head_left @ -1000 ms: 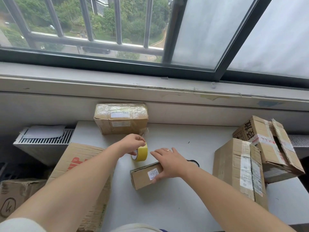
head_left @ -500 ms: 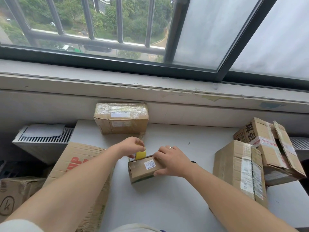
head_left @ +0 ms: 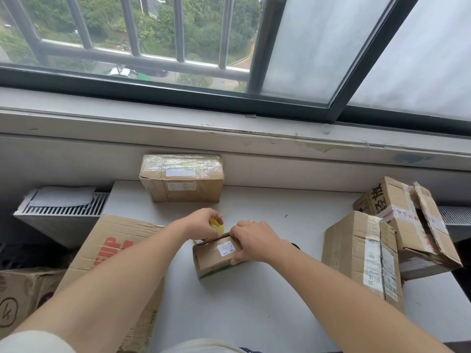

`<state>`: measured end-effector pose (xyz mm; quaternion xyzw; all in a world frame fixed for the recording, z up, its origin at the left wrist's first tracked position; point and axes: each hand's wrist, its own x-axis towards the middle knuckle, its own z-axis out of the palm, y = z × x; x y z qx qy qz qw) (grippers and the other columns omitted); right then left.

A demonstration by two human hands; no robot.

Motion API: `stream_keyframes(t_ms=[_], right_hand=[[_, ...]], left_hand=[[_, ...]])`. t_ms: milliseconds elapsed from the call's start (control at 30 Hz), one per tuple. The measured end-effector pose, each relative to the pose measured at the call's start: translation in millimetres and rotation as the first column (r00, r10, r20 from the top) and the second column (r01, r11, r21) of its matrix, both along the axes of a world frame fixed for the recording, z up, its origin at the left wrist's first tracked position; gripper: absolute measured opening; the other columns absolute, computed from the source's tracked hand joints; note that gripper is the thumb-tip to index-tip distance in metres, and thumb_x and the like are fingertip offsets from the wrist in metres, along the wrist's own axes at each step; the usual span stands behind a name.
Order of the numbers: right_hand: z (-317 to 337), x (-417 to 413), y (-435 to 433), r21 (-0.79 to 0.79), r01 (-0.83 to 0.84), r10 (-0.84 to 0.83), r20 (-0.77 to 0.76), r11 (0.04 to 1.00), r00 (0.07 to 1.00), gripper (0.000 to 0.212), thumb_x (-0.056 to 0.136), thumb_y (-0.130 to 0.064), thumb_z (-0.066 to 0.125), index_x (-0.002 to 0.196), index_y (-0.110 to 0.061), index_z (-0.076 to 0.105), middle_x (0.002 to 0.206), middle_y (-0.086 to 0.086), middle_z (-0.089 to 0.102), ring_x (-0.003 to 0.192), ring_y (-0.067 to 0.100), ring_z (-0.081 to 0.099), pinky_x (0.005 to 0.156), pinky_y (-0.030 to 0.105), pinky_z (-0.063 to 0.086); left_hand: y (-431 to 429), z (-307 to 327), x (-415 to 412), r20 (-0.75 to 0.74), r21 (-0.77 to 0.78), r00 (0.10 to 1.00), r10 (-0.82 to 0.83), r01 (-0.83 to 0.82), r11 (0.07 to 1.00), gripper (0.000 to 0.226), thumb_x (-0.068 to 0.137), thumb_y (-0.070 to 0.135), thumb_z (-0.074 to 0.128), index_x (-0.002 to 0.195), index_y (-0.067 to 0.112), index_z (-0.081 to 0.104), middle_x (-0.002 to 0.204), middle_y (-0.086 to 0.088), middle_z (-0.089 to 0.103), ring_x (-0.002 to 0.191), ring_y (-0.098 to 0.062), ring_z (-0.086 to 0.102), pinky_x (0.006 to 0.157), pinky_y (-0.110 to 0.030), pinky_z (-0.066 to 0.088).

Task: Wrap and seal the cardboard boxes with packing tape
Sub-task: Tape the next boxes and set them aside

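Forearms come in from the bottom edge, with a white sleeve on the left one. Two hands, both busy. Right hand (head_left: pixel 254 242) grips the small box (head_left: pixel 214 256): thumb on the near face beside the label, fingers curled over the far top edge, ring (head_left: pixel 251 221) on one finger. The box sits slightly tilted on the white table (head_left: pixel 254 314). Left hand (head_left: pixel 201 221) is just left of the right fingers, its fingers curled round a yellow tape roll (head_left: pixel 217 226). The roll is at the box's far-left top corner, mostly hidden by the fingers. Cannot tell whether tape is stuck down yet.

Six boxes counted.
- One: the small box in the grip.
- Two and three: right of the right fingers and well apart from them, a tall box (head_left: pixel 356 258) with label strips, and behind it a leaning battered box (head_left: pixel 397 212) with a loose flap. The two touch.
- Four: beyond the left fingers, a wrapped box (head_left: pixel 181 180) in shiny clear film, against the wall.
- Five and six: left of the left fingers, off the table and lower, a big box (head_left: pixel 112 240) with red letters and a worn box (head_left: pixel 25 294) with a circled mark.

One tape roll.

Farther left is a grey vent (head_left: pixel 63 212) with a white sheet (head_left: pixel 61 198) on it. Beyond everything are a scuffed sill (head_left: pixel 229 118), a dark-framed sliding window (head_left: pixel 318 47), bars (head_left: pixel 179 29) and trees outside.
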<state>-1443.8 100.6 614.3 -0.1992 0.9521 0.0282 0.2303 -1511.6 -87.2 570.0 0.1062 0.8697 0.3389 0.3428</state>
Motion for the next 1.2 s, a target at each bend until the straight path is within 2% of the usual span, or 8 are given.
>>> stream_keyframes(t_ms=[167, 333, 500, 700, 833, 900, 1000, 1200], right_hand=[[4, -1, -6, 0.039, -0.015, 0.014, 0.016, 0.999, 1.000, 0.065, 0.077, -0.057, 0.080, 0.122, -0.019, 0.051, 0.115, 0.003, 0.057, 0.103, 0.027, 0.057, 0.082, 0.041, 0.036], [2, -3, -4, -0.013, 0.040, -0.039, 0.048, 0.999, 0.998, 0.071, 0.069, -0.059, 0.084, 0.118, -0.023, 0.048, 0.106, -0.001, 0.044, 0.091, 0.021, 0.042, 0.088, 0.042, 0.041], [5, -7, -4, -0.018, 0.023, -0.023, 0.010, 1.000, 1.000, 0.076, 0.065, -0.062, 0.086, 0.118, -0.023, 0.047, 0.116, 0.001, 0.046, 0.103, 0.022, 0.043, 0.093, 0.044, 0.040], [-7, -2, 2, -0.065, 0.069, -0.067, 0.035, 0.996, 0.997, 0.073, 0.069, -0.063, 0.083, 0.120, -0.026, 0.046, 0.116, -0.002, 0.054, 0.109, 0.024, 0.054, 0.093, 0.045, 0.041], [-10, 2, 7, -0.054, -0.001, -0.001, -0.028, 0.999, 1.000, 0.066, 0.076, -0.064, 0.076, 0.117, -0.023, 0.046, 0.110, -0.001, 0.062, 0.100, 0.027, 0.059, 0.079, 0.039, 0.034], [-12, 7, 10, -0.072, -0.045, 0.041, -0.066, 0.996, 0.997, 0.064, 0.082, -0.064, 0.070, 0.124, -0.021, 0.048, 0.125, 0.000, 0.062, 0.113, 0.027, 0.058, 0.090, 0.041, 0.037], [-21, 17, 16, -0.023, -0.101, 0.099, -0.057, 0.995, 0.993, 0.076, 0.097, -0.064, 0.050, 0.156, -0.021, 0.028, 0.165, 0.001, 0.031, 0.151, 0.022, 0.028, 0.118, 0.051, 0.023], [-31, 21, 15, 0.051, -0.101, 0.103, -0.037, 0.994, 0.994, 0.079, 0.102, -0.062, 0.019, 0.164, -0.017, -0.002, 0.172, 0.004, -0.002, 0.158, 0.023, -0.001, 0.123, 0.058, 0.005]], left_hand=[[4, -1, 2, -0.022, -0.010, 1.000, -0.021, 0.021, 1.000, 0.030, 0.088, 0.020, 0.074, 0.113, 0.030, 0.061, 0.100, 0.009, 0.053, 0.084, -0.011, 0.058, 0.068, -0.028, 0.056], [2, -2, 4, -0.050, -0.048, 0.998, -0.041, 0.038, 0.998, 0.030, 0.087, 0.023, 0.075, 0.112, 0.032, 0.061, 0.120, 0.002, 0.058, 0.101, -0.018, 0.061, 0.081, -0.032, 0.059], [3, -2, 5, -0.059, -0.054, 0.997, -0.059, 0.056, 0.997, 0.025, 0.092, 0.023, 0.070, 0.115, 0.030, 0.062, 0.123, 0.001, 0.057, 0.103, -0.018, 0.059, 0.084, -0.030, 0.055], [-5, -1, 6, 0.082, 0.086, 0.995, 0.061, -0.068, 0.994, 0.037, 0.101, 0.039, 0.061, 0.134, 0.022, 0.059, 0.131, 0.002, 0.057, 0.109, -0.023, 0.061, 0.069, -0.025, 0.057], [-9, -2, 5, 0.065, 0.103, 0.997, 0.031, -0.037, 0.994, 0.039, 0.091, 0.032, 0.078, 0.126, 0.023, 0.062, 0.116, 0.006, 0.056, 0.086, -0.011, 0.059, 0.064, -0.022, 0.053], [-8, -4, 6, 0.046, 0.100, 0.998, 0.042, -0.046, 0.994, 0.041, 0.089, 0.027, 0.080, 0.126, 0.022, 0.062, 0.113, 0.004, 0.055, 0.081, -0.010, 0.056, 0.063, -0.022, 0.052], [-7, -3, 6, 0.039, 0.100, 0.999, 0.030, -0.034, 0.994, 0.044, 0.088, 0.029, 0.081, 0.127, 0.022, 0.062, 0.122, -0.001, 0.057, 0.086, -0.011, 0.059, 0.066, -0.023, 0.054], [-5, -2, 9, -0.091, 0.021, 0.996, -0.019, 0.021, 1.000, 0.047, 0.088, 0.032, 0.081, 0.130, 0.022, 0.061, 0.144, 0.005, 0.052, 0.117, -0.015, 0.054, 0.097, -0.025, 0.045]])
